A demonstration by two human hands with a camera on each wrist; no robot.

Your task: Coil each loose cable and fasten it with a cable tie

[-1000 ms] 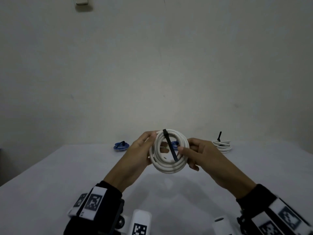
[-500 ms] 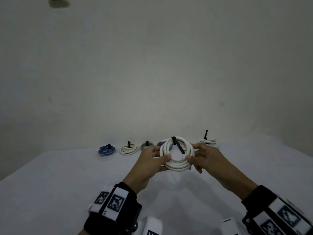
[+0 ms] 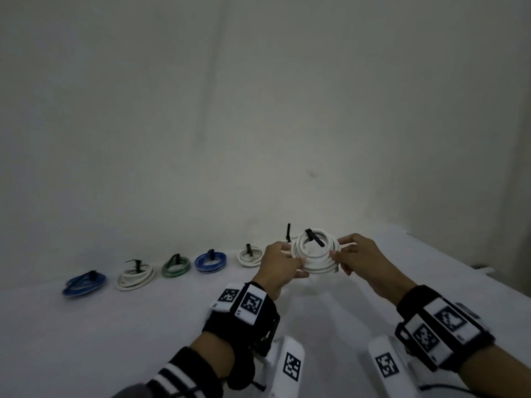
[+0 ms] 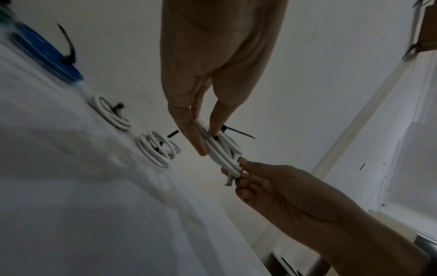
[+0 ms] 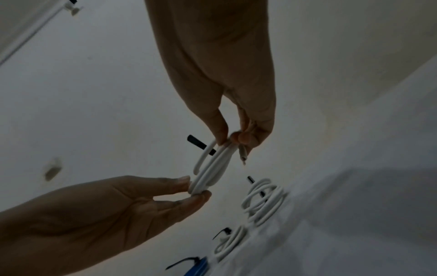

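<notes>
A white cable coil (image 3: 314, 258) bound by a black cable tie (image 3: 316, 241) hangs just above the white table (image 3: 115, 326), at the right end of a row of tied coils. My left hand (image 3: 293, 259) pinches its left side and my right hand (image 3: 337, 252) pinches its right side. In the left wrist view, the left hand (image 4: 208, 142) grips the coil (image 4: 222, 155) between thumb and fingers, near the tie (image 4: 236, 132). In the right wrist view, the right hand (image 5: 232, 140) pinches the top of the coil (image 5: 212, 168) and a loose cable end pokes out beside its fingers.
Tied coils lie in a row along the table's far edge by the wall: blue (image 3: 84, 283), white (image 3: 135, 277), green (image 3: 175, 267), blue (image 3: 210, 262) and white (image 3: 250, 256). Behind my left hand, another white coil's tie (image 3: 288, 232) sticks up.
The coil went from upright to tilted flatter, and it moved forward to the row's right end. My right hand left the tie's tail and now holds the coil's side.
</notes>
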